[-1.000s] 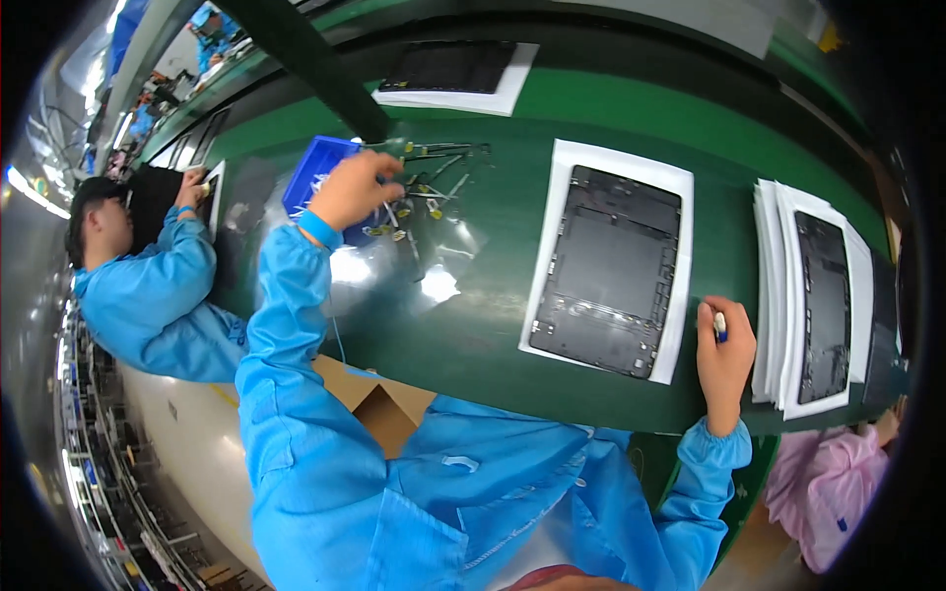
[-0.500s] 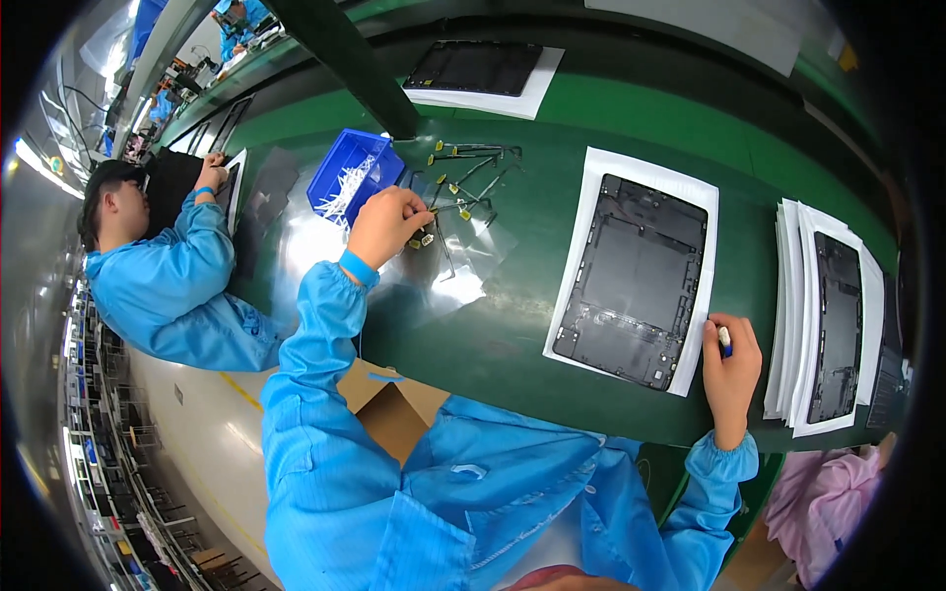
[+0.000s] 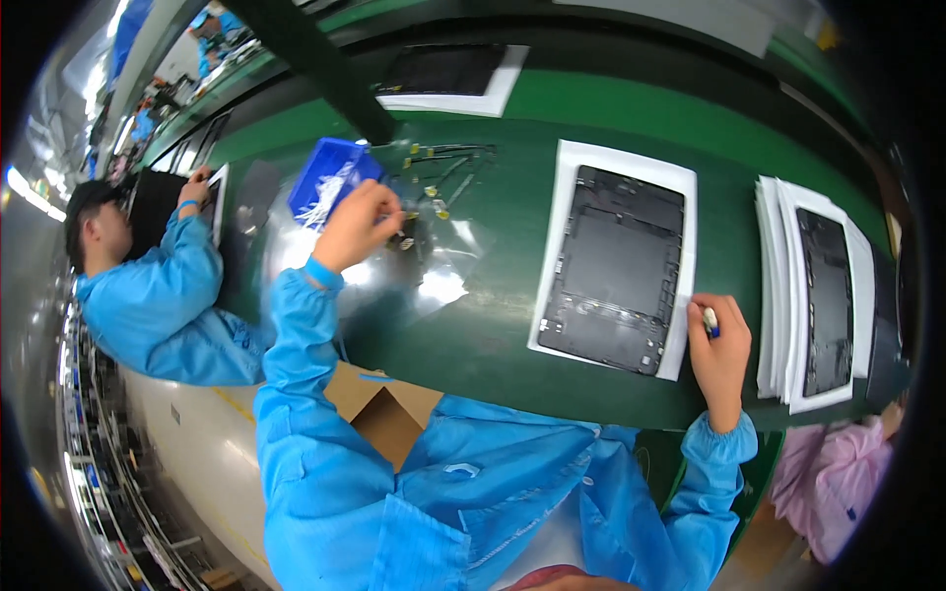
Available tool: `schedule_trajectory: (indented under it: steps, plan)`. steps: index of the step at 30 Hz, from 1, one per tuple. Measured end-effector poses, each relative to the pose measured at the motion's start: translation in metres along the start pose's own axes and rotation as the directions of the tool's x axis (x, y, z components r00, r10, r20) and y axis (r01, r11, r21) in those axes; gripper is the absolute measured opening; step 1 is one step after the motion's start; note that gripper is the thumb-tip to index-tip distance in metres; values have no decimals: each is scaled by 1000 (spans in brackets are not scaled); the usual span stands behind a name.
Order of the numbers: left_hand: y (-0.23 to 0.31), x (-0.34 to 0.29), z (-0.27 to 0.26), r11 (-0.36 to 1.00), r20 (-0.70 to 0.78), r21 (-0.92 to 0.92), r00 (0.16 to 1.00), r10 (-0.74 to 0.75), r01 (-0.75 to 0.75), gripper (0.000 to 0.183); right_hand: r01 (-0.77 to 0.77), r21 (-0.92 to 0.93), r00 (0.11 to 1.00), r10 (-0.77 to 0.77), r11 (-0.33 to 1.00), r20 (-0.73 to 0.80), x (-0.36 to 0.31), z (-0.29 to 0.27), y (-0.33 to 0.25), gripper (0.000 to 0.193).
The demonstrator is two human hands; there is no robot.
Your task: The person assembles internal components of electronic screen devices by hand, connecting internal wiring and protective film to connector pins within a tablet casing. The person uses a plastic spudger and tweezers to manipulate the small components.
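My left hand (image 3: 363, 225) is closed in a pinch beside a blue bin (image 3: 307, 177) that holds thin white strips (image 3: 333, 195). What its fingertips hold, if anything, is too small and blurred to make out. Just beyond them lie several thin black cables (image 3: 461, 169) with yellowish ends. My right hand (image 3: 723, 353) is closed around a small pen-like tool (image 3: 710, 320) with a whitish end and a blue body. It rests at the right edge of a black tablet-shaped housing (image 3: 613, 266), which lies on a white sheet (image 3: 678, 361).
Clear plastic film (image 3: 434, 281) covers the green table (image 3: 473, 355) near my left hand. A stack of white sheets (image 3: 776, 295) with another housing (image 3: 824, 295) stands at right. One more housing (image 3: 443, 69) lies at the back. A co-worker (image 3: 148, 286) works at left; a pink sleeve (image 3: 823, 483) shows at lower right.
The view has shifted a little, so the table's things sit further left. A dark cable that hung below my left fingertips no longer shows there. My right hand keeps the tool.
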State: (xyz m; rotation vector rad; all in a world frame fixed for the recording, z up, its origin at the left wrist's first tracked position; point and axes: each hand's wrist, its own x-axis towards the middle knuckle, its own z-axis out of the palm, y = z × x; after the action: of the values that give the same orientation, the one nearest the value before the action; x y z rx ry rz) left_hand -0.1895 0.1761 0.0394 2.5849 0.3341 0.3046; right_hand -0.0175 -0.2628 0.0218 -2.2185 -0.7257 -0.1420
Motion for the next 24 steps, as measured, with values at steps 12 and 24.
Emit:
schedule_trajectory:
  steps: [12,24]
  plan:
    - [101,-13,-18,992,-43,-89,996,81,-84,17,273,90,956,-260,958,-133,-2,7,-35,18]
    - [182,17,65,732,424,-671,871,250,116,30,602,-128,787,-613,788,-69,4,43,-54,29]
